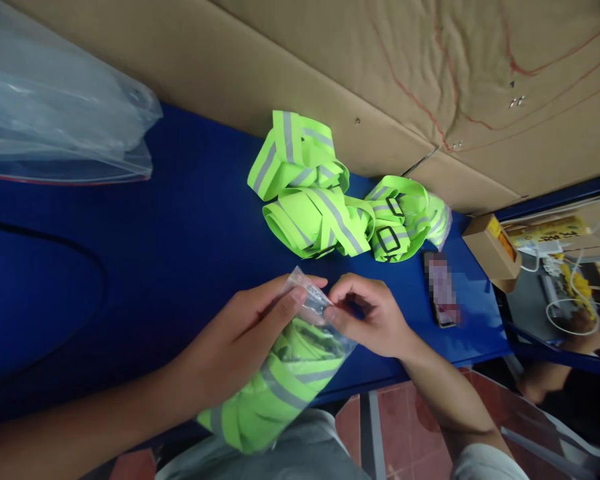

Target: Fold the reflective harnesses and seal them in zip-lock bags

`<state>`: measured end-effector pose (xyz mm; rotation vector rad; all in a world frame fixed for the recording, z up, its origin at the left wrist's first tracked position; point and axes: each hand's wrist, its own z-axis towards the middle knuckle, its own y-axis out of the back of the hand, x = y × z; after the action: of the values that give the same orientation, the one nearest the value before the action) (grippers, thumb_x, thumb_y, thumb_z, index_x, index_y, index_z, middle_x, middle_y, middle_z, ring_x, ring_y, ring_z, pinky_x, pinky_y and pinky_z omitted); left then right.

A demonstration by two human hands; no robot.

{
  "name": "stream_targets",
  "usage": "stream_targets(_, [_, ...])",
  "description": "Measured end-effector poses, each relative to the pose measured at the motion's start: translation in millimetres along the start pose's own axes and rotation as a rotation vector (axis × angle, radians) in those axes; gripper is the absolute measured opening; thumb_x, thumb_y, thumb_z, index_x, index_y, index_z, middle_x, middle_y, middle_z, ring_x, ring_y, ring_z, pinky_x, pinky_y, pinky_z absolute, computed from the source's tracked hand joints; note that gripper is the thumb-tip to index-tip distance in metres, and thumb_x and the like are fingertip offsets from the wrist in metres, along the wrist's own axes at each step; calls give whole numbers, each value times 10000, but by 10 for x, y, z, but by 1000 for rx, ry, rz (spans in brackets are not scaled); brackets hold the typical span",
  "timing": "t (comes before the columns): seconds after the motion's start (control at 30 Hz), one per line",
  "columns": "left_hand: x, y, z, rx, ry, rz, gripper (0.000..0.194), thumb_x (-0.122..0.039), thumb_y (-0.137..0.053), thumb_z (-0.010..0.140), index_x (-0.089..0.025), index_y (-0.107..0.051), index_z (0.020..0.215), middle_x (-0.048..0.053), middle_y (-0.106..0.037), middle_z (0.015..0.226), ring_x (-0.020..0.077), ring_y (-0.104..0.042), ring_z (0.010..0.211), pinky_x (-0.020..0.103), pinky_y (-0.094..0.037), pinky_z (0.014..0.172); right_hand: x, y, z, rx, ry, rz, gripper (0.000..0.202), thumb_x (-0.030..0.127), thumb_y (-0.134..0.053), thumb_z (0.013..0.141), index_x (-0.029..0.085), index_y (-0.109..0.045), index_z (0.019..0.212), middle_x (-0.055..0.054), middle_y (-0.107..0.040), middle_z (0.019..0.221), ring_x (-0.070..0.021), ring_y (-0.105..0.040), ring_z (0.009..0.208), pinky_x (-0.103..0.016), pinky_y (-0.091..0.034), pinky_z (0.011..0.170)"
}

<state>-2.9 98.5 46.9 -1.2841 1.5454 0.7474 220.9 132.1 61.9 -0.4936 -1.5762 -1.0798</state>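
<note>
A clear plastic bag with neon-green reflective strapping inside is held between my hands, near the front edge of the blue table. My left hand grips the bag's upper left part, thumb on top. My right hand pinches the bag's top edge at its right corner between thumb and finger. Beyond my hands lie loose bundles of the same green strapping with grey stripes. Further right, another bundle shows black buckles.
Large clear plastic bags lie at the upper left. A phone and a small cardboard box are at the right. Brown cardboard borders the table's far side. Another person's arm shows at the far right.
</note>
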Motion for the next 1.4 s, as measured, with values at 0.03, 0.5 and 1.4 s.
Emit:
stream_targets(0.03, [5,-6,-4,5,-5,1,507,-637,-562,998,-286,-755,1309,41,-810,1131,227,-741,1043,266,-570,885,6,-3,-4,-1,-9,6,165,282,-758,932,188,-658,841,13,-662,727,-89,-531,605,-223,-424,571])
stream_targets(0.5, [-25,-16,-62,-83,-32,-21,422,-630,-572,997,-227,-698,991,12,-674,797,136,-570,638,233,-410,503,2,40,-39,23,-41,45,122,233,-783,917,183,-692,853,18,-658,684,-80,-540,568,-204,-434,541])
stream_targets(1.4, [59,-18,-83,81,-229,262,321,-477,-523,1058,-220,-686,955,-16,-692,757,127,-617,644,229,-447,574,101,-134,-58,-10,138,-68,139,145,-759,934,188,-627,923,37,-642,787,-54,-573,663,-156,-461,630])
